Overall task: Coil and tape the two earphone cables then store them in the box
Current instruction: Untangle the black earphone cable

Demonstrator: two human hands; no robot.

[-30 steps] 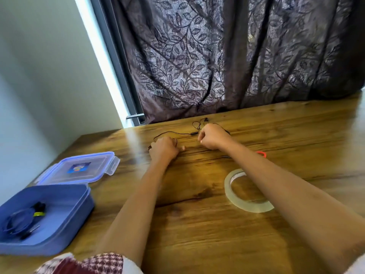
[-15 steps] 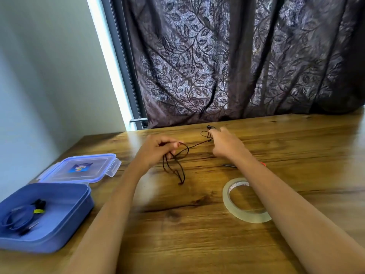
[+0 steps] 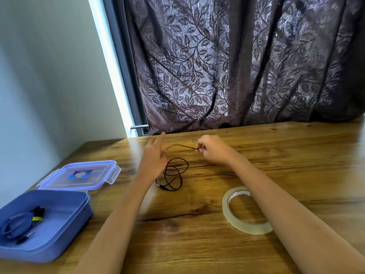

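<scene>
A black earphone cable [image 3: 174, 175] lies in loose loops on the wooden table [image 3: 177, 244], and one strand runs up to my right hand [image 3: 214, 151], which pinches it near the earbud end. My left hand [image 3: 155, 157] is beside the loops with its fingers stretched out and blurred; whether the cable hangs on it is unclear. A blue earphone cable [image 3: 15, 226], coiled and bound with yellow tape, sits inside the open blue box [image 3: 59, 244] at the lower left.
The box's clear lid [image 3: 79, 175] lies behind the box. A roll of clear tape [image 3: 246, 211] lies flat under my right forearm. Scissors with an orange handle [image 3: 229, 173] are mostly hidden behind that arm. A dark curtain hangs along the table's far edge.
My left hand has opened from holding the cable loops, and its fingers now point up. The loops have dropped lower toward the table. My right hand keeps its pinch on the strand.
</scene>
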